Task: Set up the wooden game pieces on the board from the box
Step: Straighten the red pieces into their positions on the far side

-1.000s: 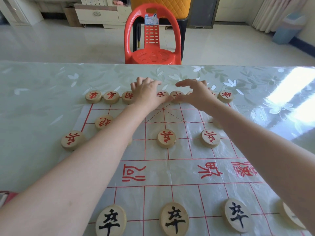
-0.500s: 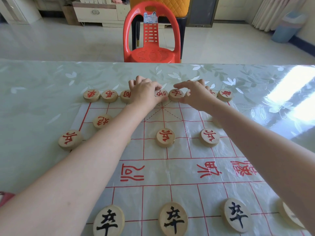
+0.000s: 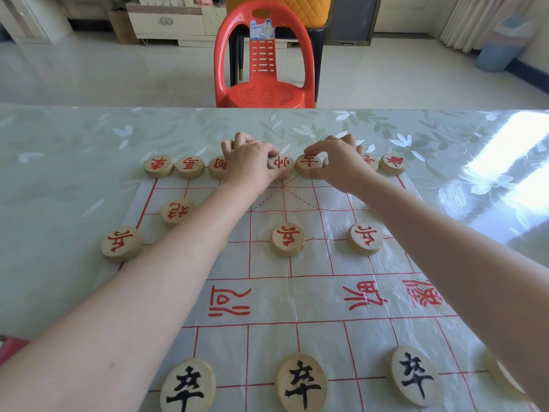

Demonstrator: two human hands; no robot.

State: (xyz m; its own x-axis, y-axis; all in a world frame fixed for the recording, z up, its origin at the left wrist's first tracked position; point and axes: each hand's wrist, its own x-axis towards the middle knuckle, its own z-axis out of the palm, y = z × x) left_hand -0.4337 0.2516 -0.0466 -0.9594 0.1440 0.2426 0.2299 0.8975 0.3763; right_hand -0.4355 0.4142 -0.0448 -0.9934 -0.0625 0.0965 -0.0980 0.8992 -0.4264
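1. Left hand (image 3: 252, 160): thumb and forefinger pinch a red-marked piece (image 3: 280, 162) on the board (image 3: 312, 295), far edge row.
2. Right hand (image 3: 341, 165): fingertips clamp the neighbouring red piece (image 3: 308, 164), same row.
3. Black-marked pieces (image 3: 301, 382) along near edge.

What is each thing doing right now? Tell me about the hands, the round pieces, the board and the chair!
left hand: fingers pinching a far-row red piece
right hand: fingers pinching the next far-row piece
red pieces: flat, face up
black pieces: flat, face up, near row
board: spread flat
red chair: upright, nobody sitting
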